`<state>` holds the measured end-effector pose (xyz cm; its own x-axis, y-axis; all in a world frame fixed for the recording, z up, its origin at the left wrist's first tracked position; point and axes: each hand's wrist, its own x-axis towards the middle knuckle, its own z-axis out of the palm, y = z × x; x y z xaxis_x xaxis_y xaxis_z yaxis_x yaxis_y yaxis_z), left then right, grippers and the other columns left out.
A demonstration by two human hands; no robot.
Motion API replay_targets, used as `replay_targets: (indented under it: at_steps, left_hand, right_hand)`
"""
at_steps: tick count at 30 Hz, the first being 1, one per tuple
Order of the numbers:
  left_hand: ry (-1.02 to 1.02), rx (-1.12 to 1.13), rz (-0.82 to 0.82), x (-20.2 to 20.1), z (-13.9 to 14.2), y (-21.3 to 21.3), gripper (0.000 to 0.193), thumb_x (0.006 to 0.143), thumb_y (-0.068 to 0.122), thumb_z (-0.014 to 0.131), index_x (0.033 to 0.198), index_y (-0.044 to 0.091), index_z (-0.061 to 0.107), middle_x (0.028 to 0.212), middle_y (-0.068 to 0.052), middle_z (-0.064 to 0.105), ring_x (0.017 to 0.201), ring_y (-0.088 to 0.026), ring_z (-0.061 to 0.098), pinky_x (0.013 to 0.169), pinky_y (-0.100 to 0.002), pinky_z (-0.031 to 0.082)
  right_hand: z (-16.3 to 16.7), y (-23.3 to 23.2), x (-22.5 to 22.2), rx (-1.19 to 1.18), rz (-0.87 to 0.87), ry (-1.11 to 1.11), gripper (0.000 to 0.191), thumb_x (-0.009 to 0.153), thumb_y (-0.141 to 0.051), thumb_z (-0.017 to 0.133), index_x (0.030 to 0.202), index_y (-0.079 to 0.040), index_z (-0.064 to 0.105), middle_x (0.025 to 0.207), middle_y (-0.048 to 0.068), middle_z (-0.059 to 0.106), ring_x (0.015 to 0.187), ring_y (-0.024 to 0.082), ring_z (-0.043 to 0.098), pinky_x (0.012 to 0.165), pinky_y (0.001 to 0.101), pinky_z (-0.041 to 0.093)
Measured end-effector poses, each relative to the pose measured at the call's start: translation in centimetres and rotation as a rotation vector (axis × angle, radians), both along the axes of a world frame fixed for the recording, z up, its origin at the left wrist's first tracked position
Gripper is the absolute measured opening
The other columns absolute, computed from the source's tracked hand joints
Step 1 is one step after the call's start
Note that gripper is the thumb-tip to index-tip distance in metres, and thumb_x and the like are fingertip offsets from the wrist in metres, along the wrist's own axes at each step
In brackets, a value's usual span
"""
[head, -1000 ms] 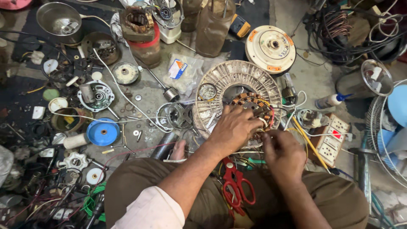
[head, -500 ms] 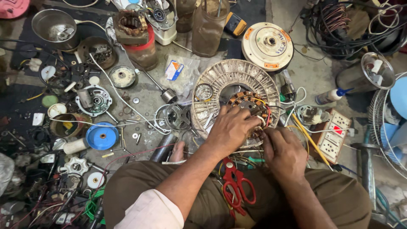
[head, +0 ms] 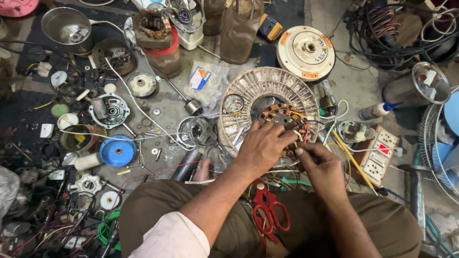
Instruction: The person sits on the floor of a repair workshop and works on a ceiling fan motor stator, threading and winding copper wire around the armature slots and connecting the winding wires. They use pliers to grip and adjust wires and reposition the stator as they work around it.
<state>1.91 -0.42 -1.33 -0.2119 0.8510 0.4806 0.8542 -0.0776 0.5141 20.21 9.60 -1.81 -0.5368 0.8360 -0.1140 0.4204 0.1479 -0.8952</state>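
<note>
A: Head view, and the person is sitting cross-legged on the floor, working on a wound motor stator (head: 283,117) that is lying inside a round ribbed metal fan housing (head: 248,88), just ahead of the knees.

B: The left hand (head: 262,149) is pressing down flat on the stator, fingers spread and unclenched, steadying it rather than gripping.

A: And the right hand (head: 321,163), at four o'clock from the stator, is pinching thin wires (head: 306,134) between thumb and fingertips.

B: I'm judging that stator heavy and stiff, but its copper windings and lead wires are looking delicate; better gripping the iron rim, not the coils.

A: Red-handled scissors (head: 267,206) are lying in the lap at six o'clock. A white switch board (head: 380,155) is sitting at three o'clock, a cream round motor cover (head: 306,47) at twelve.
</note>
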Motion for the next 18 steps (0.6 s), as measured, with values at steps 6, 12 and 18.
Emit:
replay_targets:
  at_steps: [6, 12, 18]
  left_hand:
    - [-0.029, -0.005, -0.002, -0.3, 0.5, -0.1, 0.032, 0.09, 0.012, 0.06, 0.119, 0.019, 0.072, 0.102, -0.004, 0.067, 0.102, -0.025, 0.065, 0.091, -0.046, 0.045]
    - [0.037, 0.011, 0.045, -0.5, 0.7, -0.2, 0.029, 0.086, 0.01, 0.06, 0.111, 0.016, 0.073, 0.116, -0.007, 0.068, 0.109, -0.028, 0.061, 0.094, -0.05, 0.041]
    - [0.054, 0.003, 0.014, -0.6, 0.4, -0.3, 0.025, 0.09, 0.011, 0.061, 0.112, 0.014, 0.073, 0.106, -0.003, 0.067, 0.109, -0.025, 0.061, 0.104, -0.052, 0.04]
  right_hand:
    - [-1.1, 0.9, -0.6, 0.172, 0.105, 0.069, 0.011, 0.094, -0.01, 0.075, 0.101, -0.002, 0.072, 0.084, -0.002, 0.06, 0.074, 0.006, 0.05, 0.065, 0.0238, 0.043]
    - [-1.3, 0.3, -1.1, 0.235, 0.128, 0.062, 0.009, 0.093, -0.008, 0.073, 0.094, -0.003, 0.065, 0.079, -0.001, 0.055, 0.069, 0.008, 0.046, 0.062, 0.0241, 0.041]
    - [0.4, -0.5, -1.5, 0.373, 0.174, 0.049, 0.01, 0.091, -0.007, 0.073, 0.098, -0.002, 0.068, 0.082, 0.001, 0.056, 0.071, 0.01, 0.05, 0.064, 0.0248, 0.043]
